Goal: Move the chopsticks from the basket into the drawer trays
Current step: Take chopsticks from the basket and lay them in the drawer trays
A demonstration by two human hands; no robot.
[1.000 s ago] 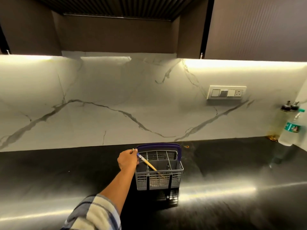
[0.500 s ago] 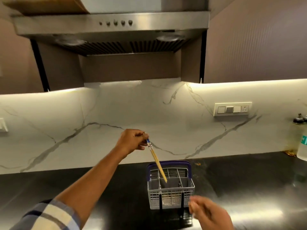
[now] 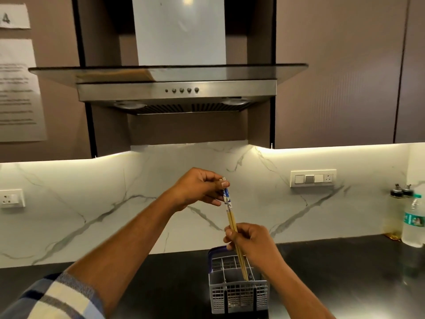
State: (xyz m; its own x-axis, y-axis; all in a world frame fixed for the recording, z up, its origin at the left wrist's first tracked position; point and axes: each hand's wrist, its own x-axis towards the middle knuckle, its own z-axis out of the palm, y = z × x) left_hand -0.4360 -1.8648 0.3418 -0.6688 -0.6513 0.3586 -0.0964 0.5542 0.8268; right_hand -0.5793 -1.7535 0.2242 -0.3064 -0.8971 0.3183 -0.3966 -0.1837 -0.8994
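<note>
Two hands on the chopsticks (image 3: 231, 221): left hand (image 3: 197, 188) pinching the top, right hand (image 3: 250, 241) clenched mid-shaft above the basket (image 3: 238, 293). Loose grip, and they could slide back in.

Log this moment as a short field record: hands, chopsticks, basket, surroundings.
left hand: pinches the blue patterned top end of the chopsticks
right hand: closed around their shafts lower down
chopsticks: a pair, near upright, tips in front of the basket's opening
basket: grey, purple handle, on the dark counter
drawer trays: not in view
far right: bottles by the wall
above: range hood
</note>
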